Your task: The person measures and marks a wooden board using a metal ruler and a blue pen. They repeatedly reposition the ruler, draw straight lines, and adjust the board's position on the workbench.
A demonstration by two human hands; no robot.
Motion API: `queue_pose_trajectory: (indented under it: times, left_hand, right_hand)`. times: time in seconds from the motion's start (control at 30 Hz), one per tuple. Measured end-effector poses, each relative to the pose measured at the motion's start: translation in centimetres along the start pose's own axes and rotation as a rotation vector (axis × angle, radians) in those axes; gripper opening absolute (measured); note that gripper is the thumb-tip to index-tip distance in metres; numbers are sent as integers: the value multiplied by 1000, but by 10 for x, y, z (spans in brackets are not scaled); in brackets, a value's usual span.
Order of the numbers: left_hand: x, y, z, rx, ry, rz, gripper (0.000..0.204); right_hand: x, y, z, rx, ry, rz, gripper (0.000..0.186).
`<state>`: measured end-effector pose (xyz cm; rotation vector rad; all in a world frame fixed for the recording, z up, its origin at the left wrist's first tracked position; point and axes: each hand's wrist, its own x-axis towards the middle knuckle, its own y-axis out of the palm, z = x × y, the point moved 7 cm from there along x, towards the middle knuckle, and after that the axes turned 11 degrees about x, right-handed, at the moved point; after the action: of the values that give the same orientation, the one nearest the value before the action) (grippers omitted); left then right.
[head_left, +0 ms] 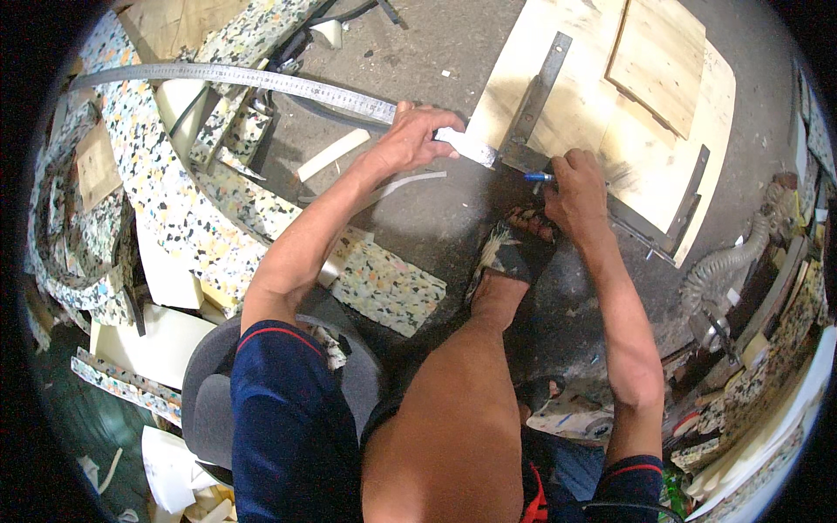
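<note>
We see a strip of grey floor, dotted with scraps, separating the pale plywood board from the speckled foam slab on our left. A smaller plywood panel rests on the board, within its far right edges. Our long steel ruler passes over the foam and spans that strip to the board's near left corner, where a dark metal bar lies. Our left grip is closed on the ruler close to that end; our right grip pinches a blue pen beside the board's near edge. We find graduations along the ruler and faint handwriting by the board's far right corner
</note>
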<state>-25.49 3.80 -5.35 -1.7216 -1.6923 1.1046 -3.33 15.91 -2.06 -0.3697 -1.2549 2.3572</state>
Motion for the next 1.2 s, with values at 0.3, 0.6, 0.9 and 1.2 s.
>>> queue_pose_trajectory:
  times: [0.3, 0.6, 0.9, 1.2]
  left_hand:
    - [0, 1, 3, -11, -15, 23, 38]
    - [0, 3, 3, 32, -13, 17, 40]
    - [3, 4, 3, 23, -21, 43, 40]
    - [2, 1, 0, 16, -61, 52, 39]
  right_hand:
    - [0, -3, 4, 26, 7, -3, 30]
    - [1, -7, 7, 58, 4, 2, 28]
    - [1, -10, 9, 74, -68, -71, 21]
    - [1, -11, 9, 83, -67, -82, 15]
